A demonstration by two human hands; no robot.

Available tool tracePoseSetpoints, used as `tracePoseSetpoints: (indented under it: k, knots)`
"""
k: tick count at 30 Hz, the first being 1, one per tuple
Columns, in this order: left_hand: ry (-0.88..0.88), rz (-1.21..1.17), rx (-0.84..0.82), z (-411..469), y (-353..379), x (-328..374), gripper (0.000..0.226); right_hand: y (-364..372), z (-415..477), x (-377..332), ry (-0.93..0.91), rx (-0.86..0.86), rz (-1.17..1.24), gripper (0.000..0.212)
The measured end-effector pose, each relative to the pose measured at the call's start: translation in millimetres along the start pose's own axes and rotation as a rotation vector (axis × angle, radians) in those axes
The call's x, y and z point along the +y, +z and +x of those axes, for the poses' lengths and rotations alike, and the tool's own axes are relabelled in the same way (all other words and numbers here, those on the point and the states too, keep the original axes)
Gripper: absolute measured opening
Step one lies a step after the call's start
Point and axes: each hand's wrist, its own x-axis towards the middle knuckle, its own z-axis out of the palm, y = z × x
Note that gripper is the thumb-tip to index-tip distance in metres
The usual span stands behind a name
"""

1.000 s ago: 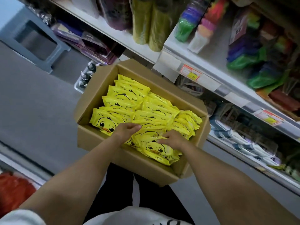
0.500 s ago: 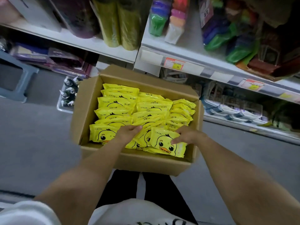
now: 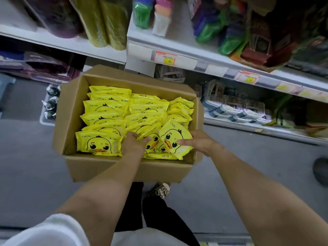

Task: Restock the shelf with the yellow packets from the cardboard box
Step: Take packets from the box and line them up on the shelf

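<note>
An open cardboard box (image 3: 113, 168) sits on the grey floor in front of me, filled with several rows of yellow packets (image 3: 106, 107) printed with a duck face. My right hand (image 3: 198, 142) grips one yellow packet (image 3: 173, 136) at the box's near right corner, tilted up above the others. My left hand (image 3: 133, 143) rests on the packets in the middle of the near row, fingers curled around a packet's edge. White shelves (image 3: 204, 57) stand just behind the box.
The upper shelf holds rolled green and purple goods (image 3: 106, 23) and coloured packs (image 3: 213, 27). The low shelf (image 3: 248, 125) at right carries flat packaged items. A tray of small bottles (image 3: 50, 105) sits left of the box. A dark shoe (image 3: 321, 170) shows at far right.
My right hand has lifted and tilted one packet up at the near right corner. The left hand stays on the middle packets. The view has swung to face the shelves more squarely.
</note>
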Motion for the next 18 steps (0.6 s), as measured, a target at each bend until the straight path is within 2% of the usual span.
tracePoseSetpoints:
  k: [2, 4, 6, 9, 14, 18]
  knots:
    - [0.021, 0.094, 0.044, -2.5, 3.8, 0.4, 0.058, -2.4, -2.2, 9.4, -0.033, 0.010, 0.022, 0.060]
    - [0.042, 0.152, 0.046, -1.8, 7.3, 1.3, 0.058, -5.7, -4.4, 15.6, -0.054, 0.009, 0.053, 0.046]
    - [0.062, 0.185, 0.002, -0.9, 9.7, 2.3, 0.058, -8.6, -6.7, 19.4, -0.079, 0.019, 0.079, 0.037]
    - [0.097, 0.279, -0.069, -2.6, 8.1, 3.6, 0.065, -10.7, -11.3, 27.3, -0.114, 0.026, 0.074, 0.040]
    - [0.144, 0.225, -0.066, -23.9, -8.4, 22.3, 0.067, -21.7, -34.5, 36.5, -0.163, 0.046, 0.077, 0.034]
    - [0.195, 0.022, -0.118, -52.3, -29.7, 44.0, 0.072, -42.8, -62.1, 25.6, -0.233, 0.077, 0.075, 0.031]
